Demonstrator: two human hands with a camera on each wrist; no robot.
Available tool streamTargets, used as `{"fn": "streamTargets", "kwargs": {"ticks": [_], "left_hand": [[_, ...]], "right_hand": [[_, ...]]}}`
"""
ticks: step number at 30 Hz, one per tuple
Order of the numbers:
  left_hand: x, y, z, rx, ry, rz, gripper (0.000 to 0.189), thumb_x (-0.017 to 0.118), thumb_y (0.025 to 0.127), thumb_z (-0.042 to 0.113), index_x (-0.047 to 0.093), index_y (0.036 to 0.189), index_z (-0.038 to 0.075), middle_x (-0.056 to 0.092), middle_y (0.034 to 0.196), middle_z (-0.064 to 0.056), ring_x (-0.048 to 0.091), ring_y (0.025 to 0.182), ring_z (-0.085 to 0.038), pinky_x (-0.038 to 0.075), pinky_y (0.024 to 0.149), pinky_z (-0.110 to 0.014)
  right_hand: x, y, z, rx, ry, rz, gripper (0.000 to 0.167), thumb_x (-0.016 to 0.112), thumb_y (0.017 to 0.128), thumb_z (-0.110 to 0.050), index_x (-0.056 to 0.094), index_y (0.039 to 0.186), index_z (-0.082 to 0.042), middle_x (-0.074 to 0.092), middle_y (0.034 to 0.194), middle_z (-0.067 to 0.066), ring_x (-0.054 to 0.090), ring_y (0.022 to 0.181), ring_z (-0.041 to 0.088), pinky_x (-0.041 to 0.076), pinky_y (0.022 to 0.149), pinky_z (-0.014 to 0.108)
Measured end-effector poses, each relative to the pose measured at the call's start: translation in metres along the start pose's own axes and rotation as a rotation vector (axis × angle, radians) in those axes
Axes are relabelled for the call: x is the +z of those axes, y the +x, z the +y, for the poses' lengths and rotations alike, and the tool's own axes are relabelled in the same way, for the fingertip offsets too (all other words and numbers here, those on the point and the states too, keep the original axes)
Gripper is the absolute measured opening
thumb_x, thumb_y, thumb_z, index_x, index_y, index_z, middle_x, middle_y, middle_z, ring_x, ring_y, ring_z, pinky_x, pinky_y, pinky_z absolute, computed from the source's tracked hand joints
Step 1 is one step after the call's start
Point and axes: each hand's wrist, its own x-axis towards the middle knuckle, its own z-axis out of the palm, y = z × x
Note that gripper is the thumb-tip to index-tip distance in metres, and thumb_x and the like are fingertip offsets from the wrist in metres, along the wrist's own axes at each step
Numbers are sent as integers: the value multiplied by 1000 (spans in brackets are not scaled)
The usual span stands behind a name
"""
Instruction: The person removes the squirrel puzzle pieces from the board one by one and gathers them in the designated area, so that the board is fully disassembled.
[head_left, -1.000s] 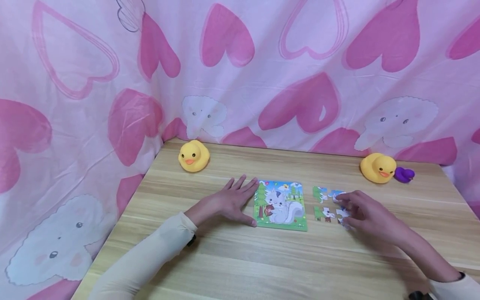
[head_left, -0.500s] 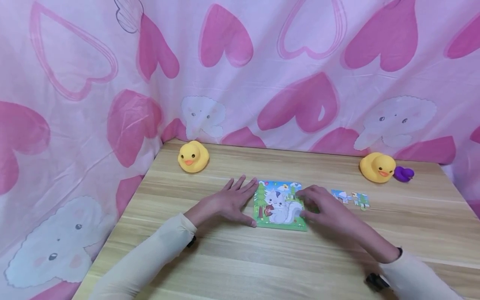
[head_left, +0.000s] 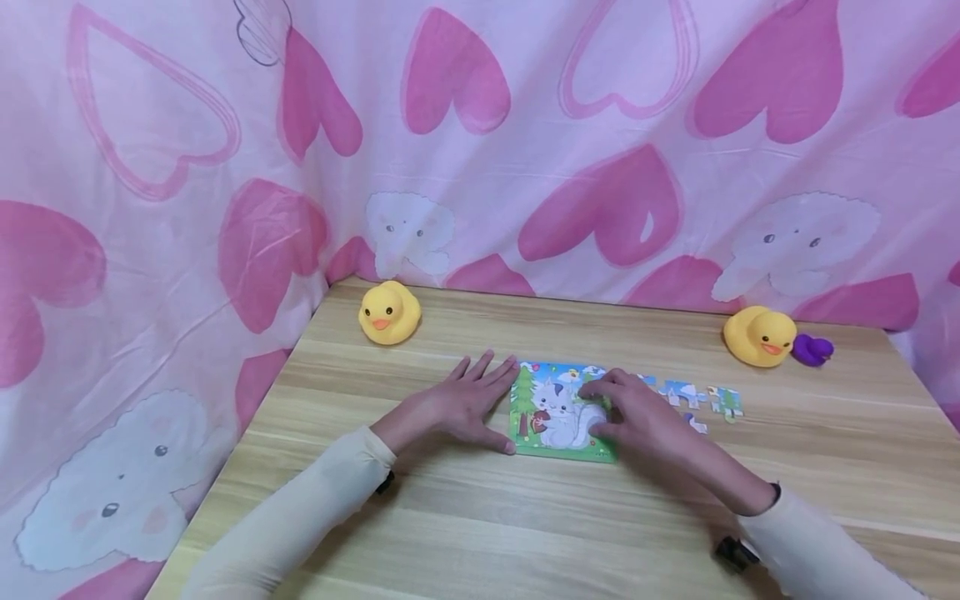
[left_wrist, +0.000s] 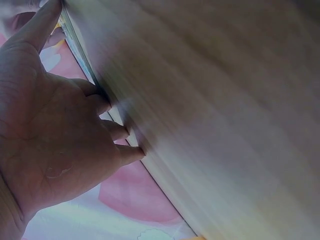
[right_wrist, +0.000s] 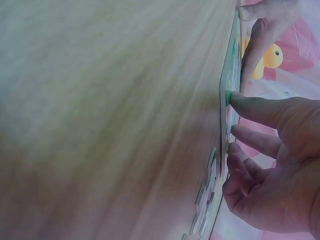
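A square jigsaw puzzle board [head_left: 551,417] with a white squirrel picture lies flat on the table. My left hand [head_left: 465,408] rests along its left edge, fingers spread and straight; in the left wrist view the hand [left_wrist: 60,125] lies low against the tabletop. My right hand [head_left: 637,412] is over the board's right part, thumb and index finger bent and a little apart. Between them it grips a puzzle piece, mostly hidden; a green bit of this piece [right_wrist: 228,97] shows at the thumb tip in the right wrist view. Loose puzzle pieces [head_left: 682,393] lie to the right.
A yellow rubber duck [head_left: 390,312] stands at the back left of the wooden table [head_left: 480,533]. Another yellow duck [head_left: 757,336] and a small purple duck [head_left: 813,350] stand at the back right. A pink heart-patterned curtain [head_left: 480,183] hangs behind the table.
My right hand has moved left from the loose pieces onto the board's right part, lately shifting only slightly. More loose pieces show beside it. My left hand has stayed at the board's left edge.
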Motion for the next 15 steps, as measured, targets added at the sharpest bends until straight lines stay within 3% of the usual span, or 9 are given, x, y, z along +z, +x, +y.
{"fn": "streamTargets", "kwargs": {"ticks": [5,15], "left_hand": [[-1,0,1,1,5,-3,123,66,87,79,-2,172,21,-9,181,4,-13,167,-31,-4,136,-57],[-2,-2,2,-3,9,-3,123,66,87,79,-1,172,20,-8,181,3,-13,167,-31,-3,136,-58]], "right_hand": [[0,3,3,19,30,-9,47,87,88,-21,70,132,-20,60,120,5,53,97,20,49,75,27],[-1,3,6,-52,31,-2,45,85,89,-11,70,131,-15,62,121,6,57,97,19,56,82,32]]}}
